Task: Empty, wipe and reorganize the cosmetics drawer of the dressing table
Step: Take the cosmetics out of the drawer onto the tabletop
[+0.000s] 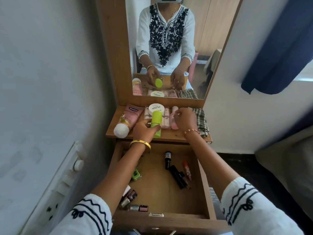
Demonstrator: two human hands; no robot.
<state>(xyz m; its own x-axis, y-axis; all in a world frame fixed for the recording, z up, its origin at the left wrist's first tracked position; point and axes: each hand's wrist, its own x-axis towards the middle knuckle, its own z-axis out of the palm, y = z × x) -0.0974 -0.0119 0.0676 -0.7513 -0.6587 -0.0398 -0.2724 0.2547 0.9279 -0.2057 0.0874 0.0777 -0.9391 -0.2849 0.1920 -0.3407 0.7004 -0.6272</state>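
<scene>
A green bottle (155,123) is held by the left hand (145,129) above the shelf (169,135) of the dressing table, with the thumb on one side of its body and the other fingers curled round it from the near side. It is judged to be light, stiff plastic with a smooth and rather slippery wall, so the grip is best kept at the middle of the body, not at the cap beyond the fingertips. The right hand (185,120) is laid on a pink item (174,123) with bent fingers; whether it is really pinched cannot be told. Below the wrists the drawer (205,197) stands open, with small items not yet taken out: a dark bottle (167,158), a black tube (177,177), nail polish bottles (133,207). These are probably glass, fragile, and are better lifted one by one.
</scene>
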